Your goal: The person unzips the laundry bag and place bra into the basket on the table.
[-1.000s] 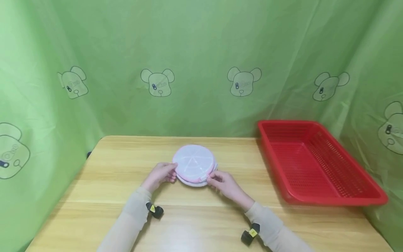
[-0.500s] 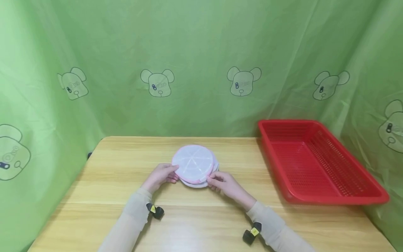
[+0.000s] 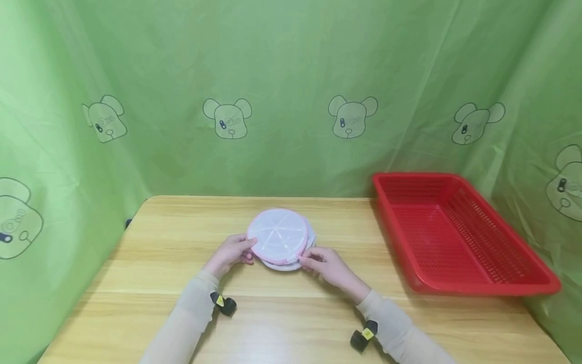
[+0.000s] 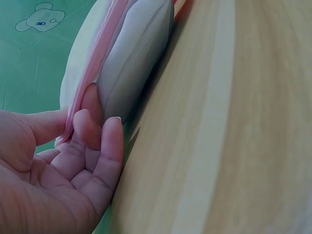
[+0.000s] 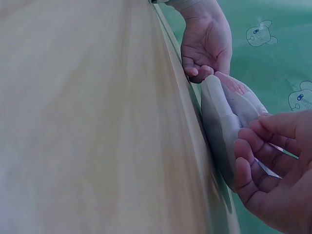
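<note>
A round white zip pouch with pink zipper trim lies on the wooden table, pale lines crossing its upper face. Its pale lower layer shows below the trim and juts out at the right in the head view. My left hand pinches the pink zipper edge at the left, thumb on top and fingers curled beneath. At the front right, my right hand pinches the pouch's rim by the end of the zipper, thumb against forefinger. The zipper pull is hidden at those fingertips.
To the right stands a red plastic basket with slotted walls, on the wooden table. A green curtain printed with bear heads hangs behind and at both sides. Each wrist carries a small black camera.
The pouch's upper face has shifted slightly left, showing more of the lower layer at the right. The left hand moves with it a little; the right hand stays almost in place.
</note>
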`<control>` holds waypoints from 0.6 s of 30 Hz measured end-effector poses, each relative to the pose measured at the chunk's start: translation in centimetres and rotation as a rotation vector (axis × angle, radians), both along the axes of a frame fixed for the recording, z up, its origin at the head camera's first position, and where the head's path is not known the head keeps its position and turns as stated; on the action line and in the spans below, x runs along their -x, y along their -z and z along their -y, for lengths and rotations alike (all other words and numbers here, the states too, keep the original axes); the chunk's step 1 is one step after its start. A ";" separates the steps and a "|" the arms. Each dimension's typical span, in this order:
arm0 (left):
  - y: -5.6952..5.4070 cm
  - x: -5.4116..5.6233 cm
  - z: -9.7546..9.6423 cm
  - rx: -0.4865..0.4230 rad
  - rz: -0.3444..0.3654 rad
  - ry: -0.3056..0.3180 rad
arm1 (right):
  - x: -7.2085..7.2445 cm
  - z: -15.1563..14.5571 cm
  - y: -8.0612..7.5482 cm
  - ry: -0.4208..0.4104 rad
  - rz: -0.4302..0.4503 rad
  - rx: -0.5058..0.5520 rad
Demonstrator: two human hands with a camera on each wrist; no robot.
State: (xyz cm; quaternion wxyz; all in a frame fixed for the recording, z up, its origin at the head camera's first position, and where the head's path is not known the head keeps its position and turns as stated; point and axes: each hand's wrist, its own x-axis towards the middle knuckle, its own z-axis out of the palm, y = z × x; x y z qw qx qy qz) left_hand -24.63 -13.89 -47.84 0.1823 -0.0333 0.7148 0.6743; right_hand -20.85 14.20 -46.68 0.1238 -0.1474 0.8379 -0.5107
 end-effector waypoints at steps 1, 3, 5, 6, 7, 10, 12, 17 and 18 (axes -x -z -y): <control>0.0 0.0 0.0 0.004 -0.004 0.002 | 0.0 0.0 -0.1 0.000 -0.001 -0.003; -0.1 0.0 0.0 0.005 -0.011 0.006 | 0.0 -0.1 -0.1 0.001 -0.012 -0.011; -0.1 0.0 0.1 0.004 -0.015 0.013 | 0.1 -0.1 -0.2 -0.001 -0.028 -0.017; -0.1 0.0 0.1 0.003 -0.016 0.016 | 0.1 -0.2 -0.2 -0.001 -0.034 -0.019; -0.1 0.0 0.1 0.002 -0.016 0.016 | 0.1 -0.2 -0.2 -0.001 -0.040 -0.023; -0.1 0.0 0.1 0.000 -0.012 0.019 | 0.2 -0.3 -0.2 0.001 -0.050 -0.029; -0.1 0.0 0.2 0.000 -0.013 0.022 | 0.3 -0.5 -0.2 0.010 -0.055 -0.033; -0.1 0.0 0.2 0.009 -0.011 0.022 | 0.6 -0.8 -0.1 0.034 -0.080 -0.045; -0.1 0.0 0.2 0.010 -0.007 0.018 | 0.6 -0.9 -0.1 0.033 -0.081 -0.045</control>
